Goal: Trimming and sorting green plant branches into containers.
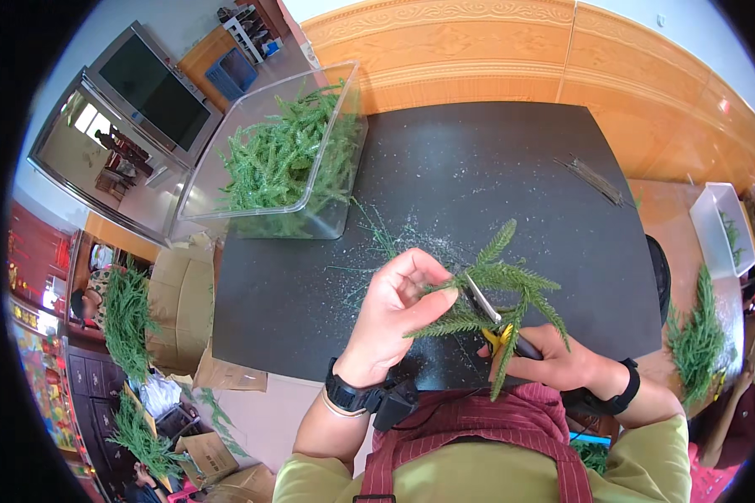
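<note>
My left hand (pixel 394 306) is closed in a pinch on the stem end of a green artificial pine sprig (pixel 507 275), above the near middle of the dark table (pixel 486 159). The sprig's needled branches fan out to the right and down. In my right hand (pixel 554 356) is a pair of scissors (pixel 481 302) with silver blades and black-and-yellow handles. Its blades point up and left among the branches, beside my left fingertips. Leaves partly cover the handles, and whether the blades touch the stem I cannot tell.
A clear plastic bin (pixel 344 180) full of green sprigs stands at the table's far left. Green clippings (pixel 382 239) litter the tabletop, and thin dark stems (pixel 594 180) lie at the far right. Cardboard boxes (pixel 180 302) are on the left; a white bin (pixel 721 230) is on the right.
</note>
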The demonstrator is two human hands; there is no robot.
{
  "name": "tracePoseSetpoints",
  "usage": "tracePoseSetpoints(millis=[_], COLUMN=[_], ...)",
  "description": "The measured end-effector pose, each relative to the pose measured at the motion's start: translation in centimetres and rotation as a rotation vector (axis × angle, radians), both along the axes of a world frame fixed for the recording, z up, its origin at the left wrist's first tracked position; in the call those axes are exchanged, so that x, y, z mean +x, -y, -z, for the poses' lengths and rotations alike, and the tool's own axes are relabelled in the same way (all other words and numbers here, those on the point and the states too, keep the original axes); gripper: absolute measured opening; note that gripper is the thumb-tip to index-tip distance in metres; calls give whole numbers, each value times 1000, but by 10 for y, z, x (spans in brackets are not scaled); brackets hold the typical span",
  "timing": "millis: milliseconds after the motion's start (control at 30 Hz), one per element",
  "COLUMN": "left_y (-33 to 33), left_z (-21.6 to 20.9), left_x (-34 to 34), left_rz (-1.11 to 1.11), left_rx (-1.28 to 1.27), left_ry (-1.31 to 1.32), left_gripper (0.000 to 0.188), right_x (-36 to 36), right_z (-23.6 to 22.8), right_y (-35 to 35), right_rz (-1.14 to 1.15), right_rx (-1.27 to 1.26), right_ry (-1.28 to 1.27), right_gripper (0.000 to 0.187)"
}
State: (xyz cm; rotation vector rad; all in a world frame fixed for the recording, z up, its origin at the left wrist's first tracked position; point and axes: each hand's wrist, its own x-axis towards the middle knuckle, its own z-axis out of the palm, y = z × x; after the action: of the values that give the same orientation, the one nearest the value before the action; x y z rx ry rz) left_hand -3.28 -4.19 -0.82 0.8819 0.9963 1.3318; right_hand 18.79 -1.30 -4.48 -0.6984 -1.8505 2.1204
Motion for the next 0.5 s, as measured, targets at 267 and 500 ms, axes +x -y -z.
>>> tracePoseSetpoints(millis=[267,500], left_y=[-3,-3], left_z=[4,7], left_x=[1,3], left_rz=[-65,-152], left_rx=[-80,-13], left_ry=[55,-58], left_gripper=[13,8], right_x=[-2,-5], right_z=[-5,-9], right_y=[1,1], right_rz=[-48,24], right_rx=[21,388], right_ry=[140,229], right_gripper=[26,28])
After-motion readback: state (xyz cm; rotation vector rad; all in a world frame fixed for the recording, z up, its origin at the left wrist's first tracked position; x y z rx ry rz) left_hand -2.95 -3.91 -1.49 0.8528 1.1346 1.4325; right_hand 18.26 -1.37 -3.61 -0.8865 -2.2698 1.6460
